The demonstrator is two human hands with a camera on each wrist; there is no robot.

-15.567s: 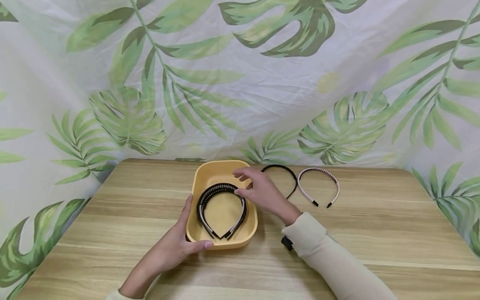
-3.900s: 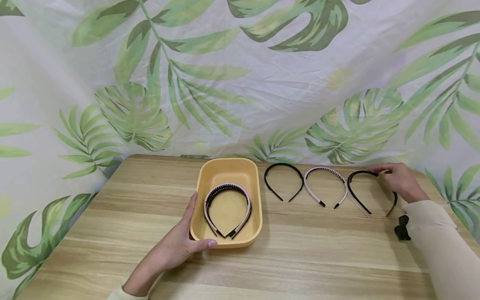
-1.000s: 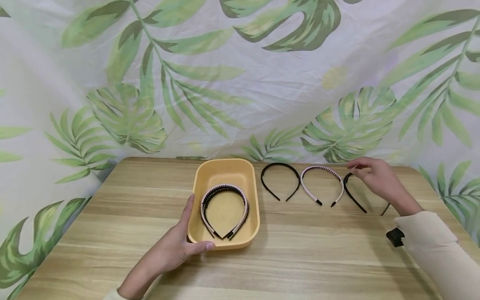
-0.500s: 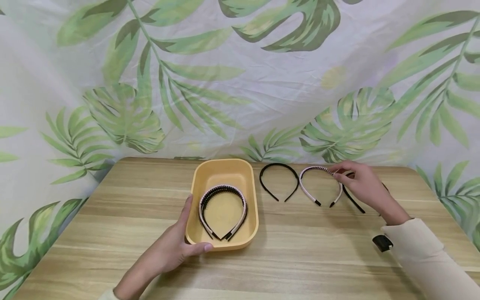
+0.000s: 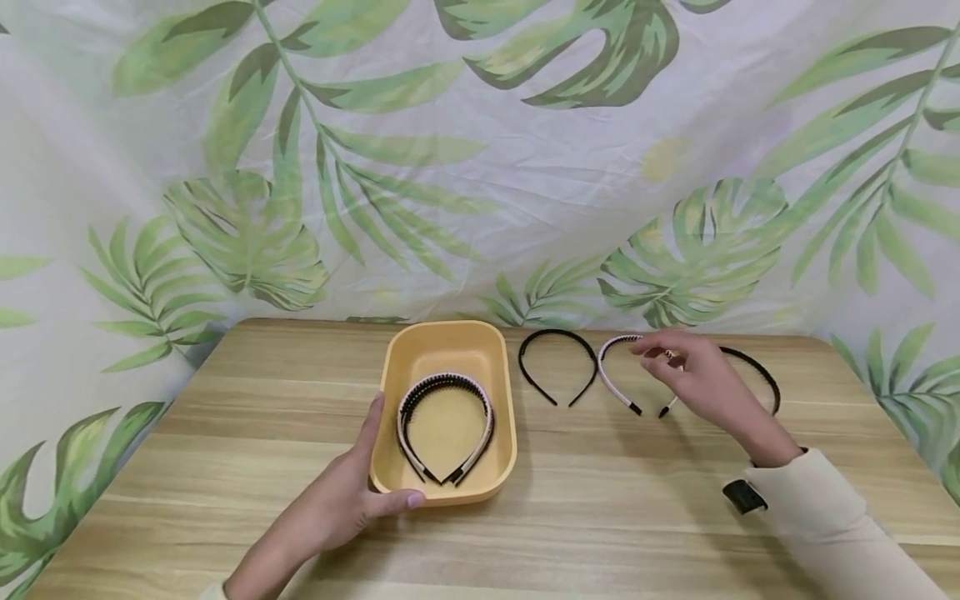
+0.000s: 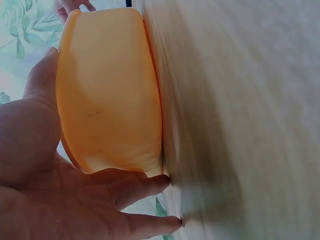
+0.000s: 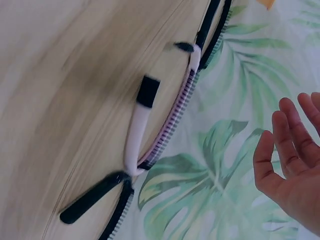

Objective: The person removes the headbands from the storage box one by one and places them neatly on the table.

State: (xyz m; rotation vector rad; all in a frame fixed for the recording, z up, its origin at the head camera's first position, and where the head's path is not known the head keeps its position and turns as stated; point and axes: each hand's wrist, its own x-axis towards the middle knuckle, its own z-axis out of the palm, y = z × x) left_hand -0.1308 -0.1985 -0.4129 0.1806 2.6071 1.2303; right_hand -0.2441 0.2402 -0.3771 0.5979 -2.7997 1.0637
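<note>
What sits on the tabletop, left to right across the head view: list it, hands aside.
Yellow rounded-rectangular tray holding stacked black and pale headbands → thin black arched headband → pale pink toothed arched headband → another black arched headband, partly covered.

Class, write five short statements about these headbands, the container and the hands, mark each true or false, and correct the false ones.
1. Three headbands lie in a row on the table. True.
2. The row's middle one is black. False: the pale pink headband sits between two black headbands.
3. The left hand touches the yellow container; the right hand does not. True.
4. The yellow container is empty. False: overlapping headbands lie inside.
5. The pale pink headband's ends are white. False: they are black.
</note>
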